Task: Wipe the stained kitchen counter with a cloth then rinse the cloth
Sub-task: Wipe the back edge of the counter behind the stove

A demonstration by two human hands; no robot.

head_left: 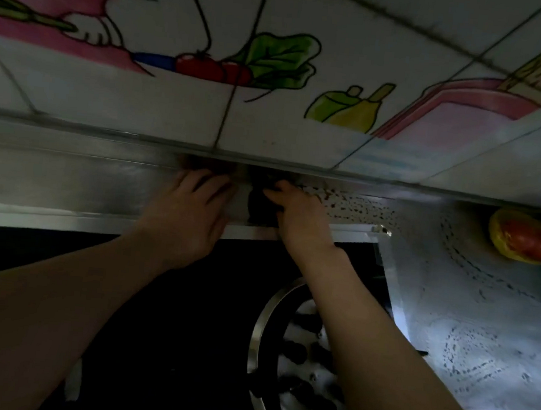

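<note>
Two hands work the dark cloth (259, 204) on the counter (68, 180) strip behind the stove (188, 312). My right hand (298, 213) grips it; left hand (193, 211) lies open. I should press toward the brown stains (354, 205).

Could not make out the dark cloth (261, 204) clearly, mostly covered by the right hand (297, 217) and lost in shadow. Fingertips of the left hand (190, 211) blurred against the counter (68, 180). Burner (297, 364) partly hidden behind the right forearm. Red-and-yellow object (524, 237) blurred, unidentifiable.
</note>
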